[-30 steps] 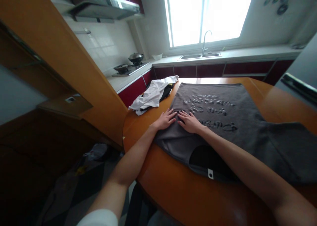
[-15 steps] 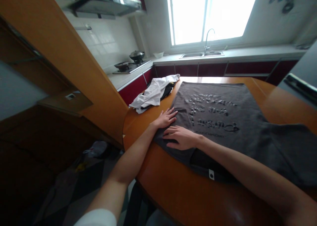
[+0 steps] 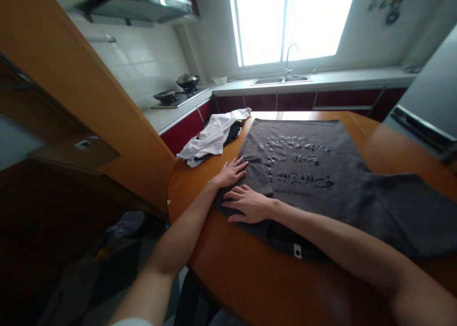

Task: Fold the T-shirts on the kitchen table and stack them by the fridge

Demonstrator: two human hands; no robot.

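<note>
A dark grey T-shirt (image 3: 321, 173) with raised lettering lies spread flat on the round orange table (image 3: 257, 273). Its left sleeve is folded in over the body. My left hand (image 3: 231, 172) lies flat and open on the folded sleeve near the shirt's left edge. My right hand (image 3: 248, 204) rests just below it, fingers stretched out and pressing the fabric close to the shoulder. The neck opening with a white tag (image 3: 296, 251) faces me, partly covered by my right forearm.
A crumpled white garment over something dark (image 3: 212, 138) lies at the table's far left edge. Behind are a kitchen counter with a sink (image 3: 280, 80), a stove with pots (image 3: 174, 92), and a wooden partition (image 3: 89, 93) at left. A grey appliance (image 3: 424, 112) stands at right.
My right hand slid from beside the left hand on the lettering down and leftward toward the shirt's shoulder edge. The left hand stayed on the sleeve. The camera shifted slightly.
</note>
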